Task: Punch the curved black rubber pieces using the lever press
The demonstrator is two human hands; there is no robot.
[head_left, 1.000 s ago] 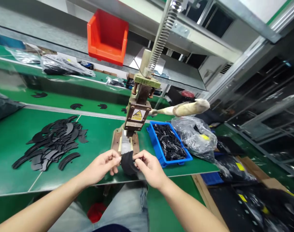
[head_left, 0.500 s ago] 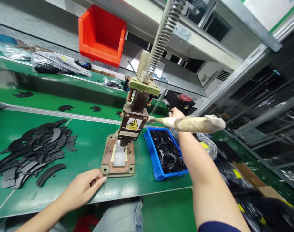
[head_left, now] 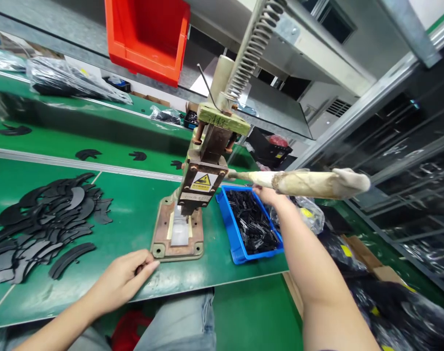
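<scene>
My left hand (head_left: 132, 275) rests on the green bench with its fingers curled, against the near left corner of a hand press (head_left: 203, 180). Anything inside those fingers is hidden. A pale, translucent block (head_left: 180, 229) lies on the press base under the ram. To the right stands a blue bin (head_left: 240, 253) full of small black plastic parts (head_left: 253, 222). My right hand (head_left: 267, 195) is at the bin's far right rim, fingers drawn together; what they hold, if anything, is too small to make out. The tape-wrapped press lever (head_left: 309, 183) stretches just above this hand.
A heap of curved black pieces (head_left: 42, 224) covers the bench's left side. Several dark pieces (head_left: 88, 154) lie on the green strip behind. Above hangs a red-orange bin (head_left: 144, 63) at the shelf. Bagged parts (head_left: 309, 214) and cardboard are at the right.
My right hand has come down and nearer, from beyond the lever to the blue bin's far rim. My left hand stays at the press base. The view has shifted slightly.
</scene>
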